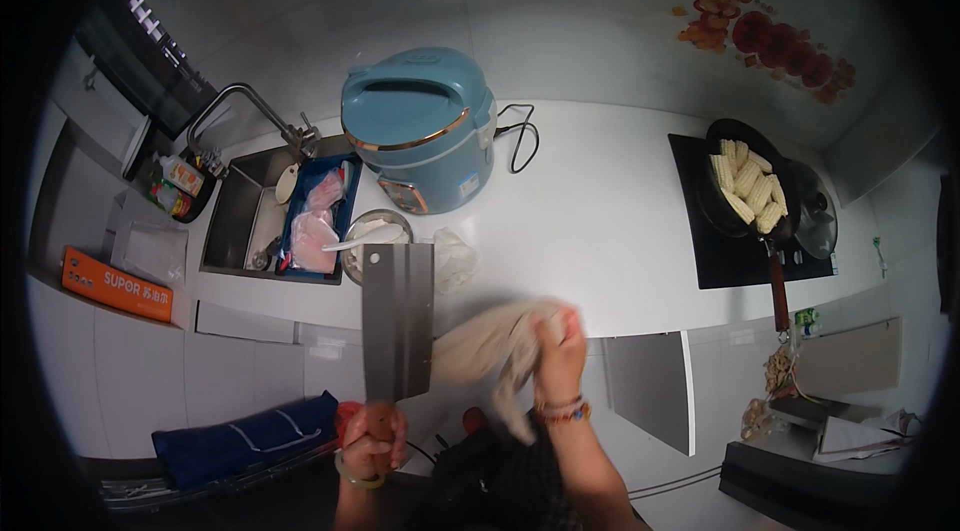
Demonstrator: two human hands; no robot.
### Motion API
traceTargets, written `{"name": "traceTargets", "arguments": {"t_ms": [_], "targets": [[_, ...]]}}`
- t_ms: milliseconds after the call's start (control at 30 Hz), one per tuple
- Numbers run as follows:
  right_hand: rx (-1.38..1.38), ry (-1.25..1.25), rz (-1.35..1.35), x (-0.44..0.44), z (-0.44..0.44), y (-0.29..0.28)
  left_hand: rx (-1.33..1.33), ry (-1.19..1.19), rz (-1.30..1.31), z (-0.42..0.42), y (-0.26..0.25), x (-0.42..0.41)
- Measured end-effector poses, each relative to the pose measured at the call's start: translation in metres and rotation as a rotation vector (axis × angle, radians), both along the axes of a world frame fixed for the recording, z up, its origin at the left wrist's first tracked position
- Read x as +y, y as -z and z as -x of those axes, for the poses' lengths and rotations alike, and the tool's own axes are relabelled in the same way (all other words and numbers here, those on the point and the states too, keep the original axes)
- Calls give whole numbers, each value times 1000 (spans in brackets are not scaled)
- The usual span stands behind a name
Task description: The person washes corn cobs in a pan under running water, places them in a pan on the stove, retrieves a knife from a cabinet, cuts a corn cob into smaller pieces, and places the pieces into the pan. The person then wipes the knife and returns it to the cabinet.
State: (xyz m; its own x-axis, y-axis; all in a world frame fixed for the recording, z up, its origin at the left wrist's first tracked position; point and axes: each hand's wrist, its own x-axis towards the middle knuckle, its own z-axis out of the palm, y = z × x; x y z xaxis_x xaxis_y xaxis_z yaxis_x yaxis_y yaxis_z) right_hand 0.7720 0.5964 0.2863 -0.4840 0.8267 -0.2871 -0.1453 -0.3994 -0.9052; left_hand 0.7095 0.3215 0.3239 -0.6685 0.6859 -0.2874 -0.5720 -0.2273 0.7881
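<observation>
My left hand (371, 437) grips the handle of a cleaver. Its wide grey metal blade (399, 321) stands upright, pointing away from me, in front of the counter's edge. In my right hand (561, 358) is a bunched beige cloth (487, 343), which stretches left towards the blade and has one end hanging down. The blade hides the cloth's left end, so I cannot tell whether they touch. Past the blade's tip, a metal bowl (358, 274) holds a white substance and a white spoon (367, 237). A crumpled clear plastic bag (454, 259) lies beside it.
A blue rice cooker (420, 178) stands at the back of the white countertop (585, 231). Left is a sink (259, 212) with a blue basket (292, 212). Right, a frying pan (709, 193) of corn cobs (750, 182) sits on a cooktop (705, 265). A cabinet door (652, 388) juts out below.
</observation>
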Motion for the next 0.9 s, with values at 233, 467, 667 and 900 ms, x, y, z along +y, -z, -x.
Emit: {"name": "traceTargets", "arguments": {"t_ms": [233, 467, 667, 900], "targets": [[-649, 185, -1214, 133, 62, 103, 335, 32, 365, 17, 21, 25], [-704, -354, -1372, 77, -8, 146, 954, 38, 772, 39, 112, 125], [-976, -58, -1356, 155, -103, 141, 1258, 17, 869, 49, 152, 176], [-471, 348, -245, 27, -192, 220, 1430, 34, 1091, 53, 171, 199]]}}
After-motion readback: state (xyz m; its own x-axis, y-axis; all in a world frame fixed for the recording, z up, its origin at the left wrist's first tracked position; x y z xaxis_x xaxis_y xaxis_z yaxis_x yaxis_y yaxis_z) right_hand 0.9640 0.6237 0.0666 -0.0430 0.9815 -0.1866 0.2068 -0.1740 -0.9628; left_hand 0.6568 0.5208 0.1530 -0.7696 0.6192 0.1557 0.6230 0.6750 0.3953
